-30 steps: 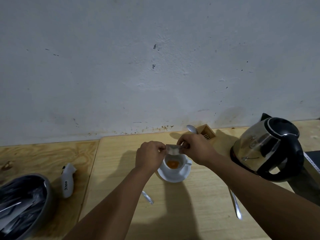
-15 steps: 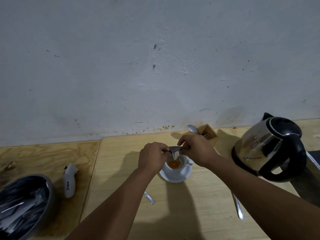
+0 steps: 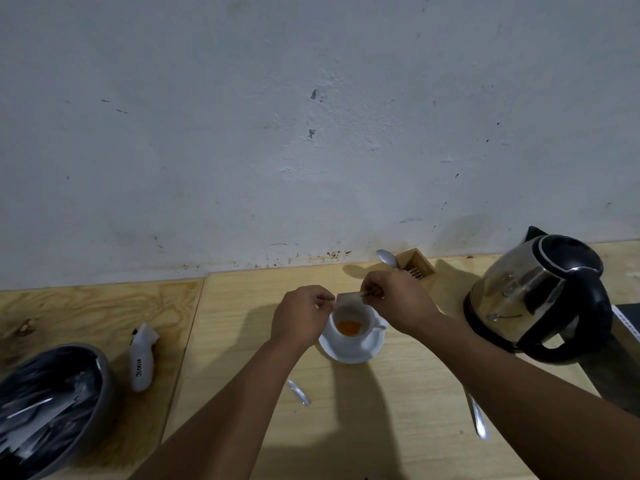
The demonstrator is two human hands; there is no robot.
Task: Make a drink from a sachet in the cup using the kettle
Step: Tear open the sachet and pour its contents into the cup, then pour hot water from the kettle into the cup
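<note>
A white cup [image 3: 349,336] stands on a white saucer [image 3: 351,353] in the middle of the wooden table, with orange powder [image 3: 349,328] in its bottom. Just above the cup's far rim, a small grey sachet [image 3: 348,299] is pinched between my left hand [image 3: 301,315] and my right hand [image 3: 394,299], one on each side. A steel kettle with a black handle and lid [image 3: 540,292] sits on its base to the right of the cup.
A wooden cutlery box [image 3: 415,265] with a spoon [image 3: 387,258] stands by the wall behind my right hand. A spoon [image 3: 477,415] lies at the front right, a small shiny piece [image 3: 298,393] at the front centre. A white sachet-like packet [image 3: 142,358] and a grey bin [image 3: 52,407] are left.
The sachet, folded and tipped down over the cup half a second ago, is now held flat and upright between both hands. The hands stayed over the cup.
</note>
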